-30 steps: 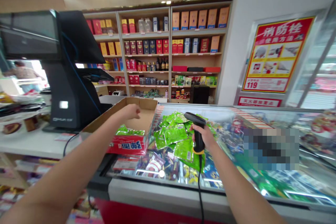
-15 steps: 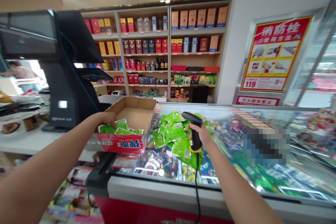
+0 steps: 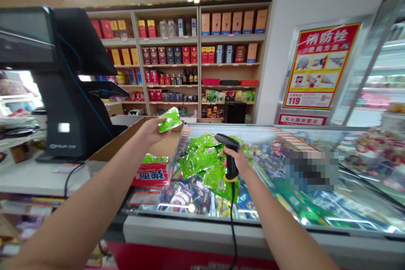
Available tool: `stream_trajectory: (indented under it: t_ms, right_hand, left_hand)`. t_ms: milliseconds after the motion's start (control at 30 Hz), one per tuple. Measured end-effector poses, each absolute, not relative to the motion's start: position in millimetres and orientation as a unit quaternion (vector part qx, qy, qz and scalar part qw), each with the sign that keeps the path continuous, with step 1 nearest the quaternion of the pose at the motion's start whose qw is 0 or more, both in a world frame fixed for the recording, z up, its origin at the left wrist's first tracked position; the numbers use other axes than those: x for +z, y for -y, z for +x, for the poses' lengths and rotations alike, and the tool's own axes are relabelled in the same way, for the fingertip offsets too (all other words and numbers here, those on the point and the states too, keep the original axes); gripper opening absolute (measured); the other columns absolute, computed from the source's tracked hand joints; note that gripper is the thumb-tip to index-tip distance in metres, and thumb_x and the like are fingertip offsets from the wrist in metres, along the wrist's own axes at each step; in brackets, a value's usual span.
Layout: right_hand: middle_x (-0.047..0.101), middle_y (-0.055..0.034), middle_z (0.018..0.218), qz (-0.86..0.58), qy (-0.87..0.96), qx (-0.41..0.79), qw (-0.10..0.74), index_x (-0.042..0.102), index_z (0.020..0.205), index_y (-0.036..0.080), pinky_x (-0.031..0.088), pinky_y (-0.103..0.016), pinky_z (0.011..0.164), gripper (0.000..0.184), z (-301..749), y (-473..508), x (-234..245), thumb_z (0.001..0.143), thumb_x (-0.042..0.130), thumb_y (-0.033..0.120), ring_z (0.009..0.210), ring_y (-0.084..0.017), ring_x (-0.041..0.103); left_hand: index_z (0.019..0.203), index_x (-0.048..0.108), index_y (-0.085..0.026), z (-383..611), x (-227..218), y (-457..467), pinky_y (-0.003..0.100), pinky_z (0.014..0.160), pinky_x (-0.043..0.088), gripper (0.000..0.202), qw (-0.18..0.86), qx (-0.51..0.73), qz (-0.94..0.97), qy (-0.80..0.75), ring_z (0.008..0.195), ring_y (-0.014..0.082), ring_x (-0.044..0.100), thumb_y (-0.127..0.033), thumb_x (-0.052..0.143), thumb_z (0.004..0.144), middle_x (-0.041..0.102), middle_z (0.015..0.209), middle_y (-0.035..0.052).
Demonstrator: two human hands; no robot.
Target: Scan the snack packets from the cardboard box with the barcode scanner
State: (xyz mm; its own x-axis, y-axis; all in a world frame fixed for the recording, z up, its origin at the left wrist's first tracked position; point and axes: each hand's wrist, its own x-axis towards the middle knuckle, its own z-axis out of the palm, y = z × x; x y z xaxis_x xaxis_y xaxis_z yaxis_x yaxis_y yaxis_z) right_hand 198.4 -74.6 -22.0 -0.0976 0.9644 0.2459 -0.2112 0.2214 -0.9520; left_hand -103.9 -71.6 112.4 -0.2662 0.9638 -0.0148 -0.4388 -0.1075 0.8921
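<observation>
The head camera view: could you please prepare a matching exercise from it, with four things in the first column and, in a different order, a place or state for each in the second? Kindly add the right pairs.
Column one
1. Scanner
2. Left hand
3. Open box
4. Poster

Column two
A. Has a red front and green packets inside
B. Shows the number 119
C. Gripped in the right hand
D. Holds shiny green packaging up

Right pairs: 1-C, 2-D, 3-A, 4-B
</observation>
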Motion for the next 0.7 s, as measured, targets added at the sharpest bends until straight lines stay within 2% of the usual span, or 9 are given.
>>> stream_trajectory:
  t_ms: [67,167,267,367,500,700]
  right_hand:
    - [0.062,-0.0015,0.047,-0.359,0.527,0.514,0.574,0.063,0.068,0.016,0.041,-0.024,0.035,0.027,198.5,75.8,-20.7,0.066,0.068,0.042,0.034,-0.014,0.054]
    - [0.059,-0.0007,0.043,-0.354,0.526,0.515,0.577,0.062,0.067,0.016,0.04,-0.024,0.035,0.028,198.4,78.5,-18.5,0.065,0.068,0.044,0.033,-0.014,0.053]
    - [0.058,-0.0011,0.04,-0.347,0.538,0.513,0.572,0.063,0.067,0.016,0.039,-0.024,0.036,0.029,198.3,80.6,-17.6,0.067,0.067,0.045,0.033,-0.014,0.052]
    - [0.059,-0.0015,0.041,-0.34,0.551,0.512,0.565,0.064,0.069,0.016,0.039,-0.024,0.036,0.029,197.9,82.6,-16.7,0.067,0.067,0.045,0.034,-0.014,0.052]
    - [0.058,-0.0012,0.041,-0.349,0.566,0.503,0.552,0.064,0.07,0.016,0.039,-0.024,0.037,0.029,197.1,85.4,-14.8,0.068,0.066,0.045,0.034,-0.014,0.052]
    - [0.06,-0.0015,0.047,-0.37,0.579,0.508,0.519,0.063,0.067,0.016,0.04,-0.024,0.034,0.027,197.1,82.8,-16.7,0.066,0.068,0.043,0.034,-0.014,0.054]
  left_hand:
    - [0.094,0.058,-0.013,-68.3,95.5,74.9,0.022,0.047,0.05,0.02,0.626,0.619,0.265,-0.394,0.061,0.0152,0.062,-0.004,0.056,0.076,0.064,0.08,0.0098]
    - [0.085,0.059,-0.013,-22.0,59.7,74.0,0.021,0.048,0.047,0.025,0.666,0.589,0.279,-0.362,0.055,0.0124,0.059,0.003,0.062,0.065,0.061,0.069,0.0045]
    - [0.082,0.062,-0.013,0.8,22.2,63.1,0.022,0.053,0.047,0.035,0.578,0.652,0.369,-0.324,0.056,0.0134,0.06,-0.003,0.075,0.051,0.063,0.065,-0.0001]
    - [0.076,0.064,-0.013,-2.0,-4.6,46.9,0.025,0.059,0.046,0.039,0.464,0.716,0.414,-0.316,0.06,0.0148,0.061,-0.018,0.083,0.042,0.066,0.065,-0.0003]
    - [0.078,0.066,-0.013,-17.8,-19.6,32.9,0.026,0.06,0.045,0.034,0.37,0.736,0.452,-0.342,0.06,0.0146,0.059,-0.035,0.078,0.054,0.067,0.069,0.0012]
    - [0.081,0.06,-0.017,-20.7,-24.0,33.3,0.025,0.065,0.042,0.018,0.199,0.753,0.475,-0.409,0.07,0.0151,0.055,-0.033,0.062,0.074,0.061,0.074,0.0]
